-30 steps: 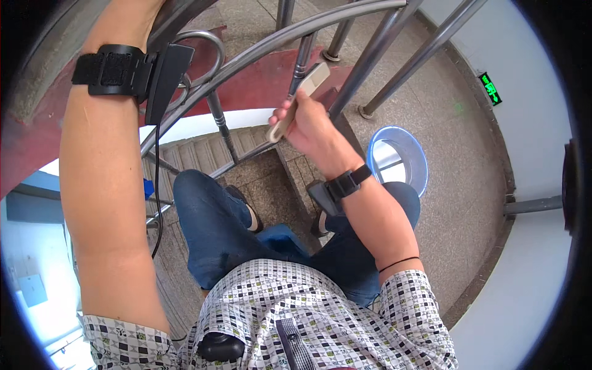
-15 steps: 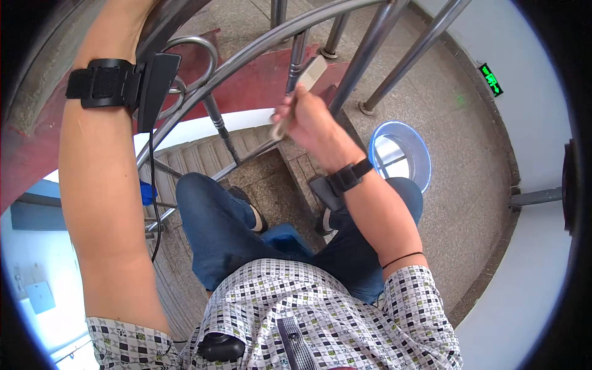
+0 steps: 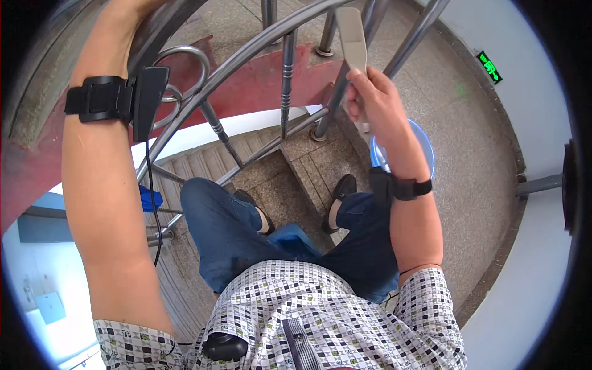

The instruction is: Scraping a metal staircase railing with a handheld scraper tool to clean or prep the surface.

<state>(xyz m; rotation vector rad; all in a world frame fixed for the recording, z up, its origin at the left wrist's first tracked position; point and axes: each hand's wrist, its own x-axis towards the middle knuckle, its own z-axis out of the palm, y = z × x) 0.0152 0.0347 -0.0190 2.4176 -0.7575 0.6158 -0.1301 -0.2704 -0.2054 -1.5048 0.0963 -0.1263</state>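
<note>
Beside a curved metal railing (image 3: 246,52), the right hand (image 3: 379,102) holds a flat beige tool (image 3: 353,40)

At the upper middle of the view, the beige tool stands nearly upright, its broad end pointing away from the person. The fingers of the right hand are closed around its narrow handle, and the thumb lies along it. This broad end overlaps the railing in the view; whether the two are touching, I cannot tell.

The left hand (image 3: 140,4) is mostly cut by the upper edge, next to a dark handrail (image 3: 161,37). How far it is open, and whether it has hold of something, I cannot tell. The left forearm wears a black strap (image 3: 105,98) with a dark flat device (image 3: 150,102).

Behind the right forearm is a blue-rimmed bucket (image 3: 429,150), partly hidden, standing on the speckled floor (image 3: 475,166). Between the person's legs one sees a blue object (image 3: 295,239). A blue item (image 3: 150,199) shows beside the left forearm, near the stairs (image 3: 191,163). On the wall at right is a lit green sign (image 3: 489,67).
</note>
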